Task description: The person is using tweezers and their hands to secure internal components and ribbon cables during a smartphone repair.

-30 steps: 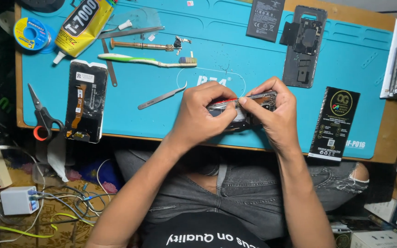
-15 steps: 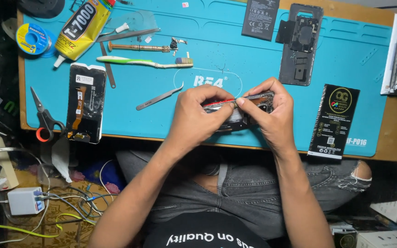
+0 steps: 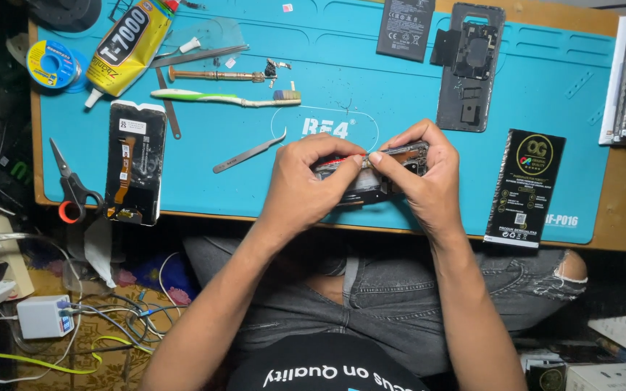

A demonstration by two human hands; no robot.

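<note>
Head view, left hand (image 3: 306,185) and right hand (image 3: 425,177) closed around opened phone frame (image 3: 371,177), fingertips pinching its top edge

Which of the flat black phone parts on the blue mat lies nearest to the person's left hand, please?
The screen panel with the orange flex cable, beside the scissors; the battery and back cover lie far beyond the left hand.

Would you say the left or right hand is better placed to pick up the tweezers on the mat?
Probably the left hand: the tweezers lie just beyond it on the mat, while the right hand is farther away across the phone.
</note>
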